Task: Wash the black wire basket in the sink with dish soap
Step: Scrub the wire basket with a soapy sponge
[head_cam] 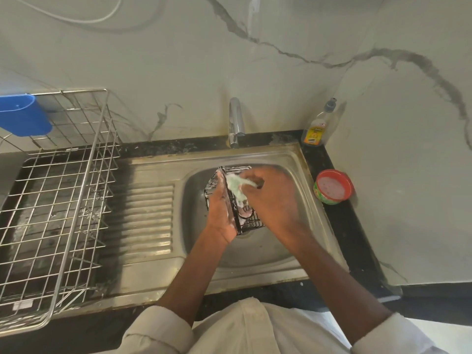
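Head view: looked down on a steel sink (293, 172) set in a black counter, both forearms reaching in from below.
Dish rack: a silver wire rack (58, 208) stood far to the left of the left hand, on the counter, with a blue plastic holder (24, 114) hung on its back rail.
Drainboard: the ribbed steel drainer (145, 210) lay between the rack and the left hand.
Left hand: the left hand (218, 209) gripped the black wire basket (236, 200) from its left side, palm against the wire and fingers curled round the edge, foam on the knuckles.
Basket place: held above the sink bowl, between the two hands, touching both.
Basket axis: its long axis ran from the near end by the left wrist away toward the tap; it was tipped on its side, and the way its open face pointed could not be told through foam and blur.
Right hand: the right hand (269, 198) was clamped on a pale green scrub cloth (236, 186), pressing it against the basket's upper wires.
Tap: a chrome tap (236, 123) stood beyond both hands at the back rim.
Soap bottle: a clear dish soap bottle (318, 126) stood beyond and right of the right hand, in the counter corner.
Tub: a red-rimmed green tub (333, 186) of pinkish soap sat just right of the right hand on the counter.
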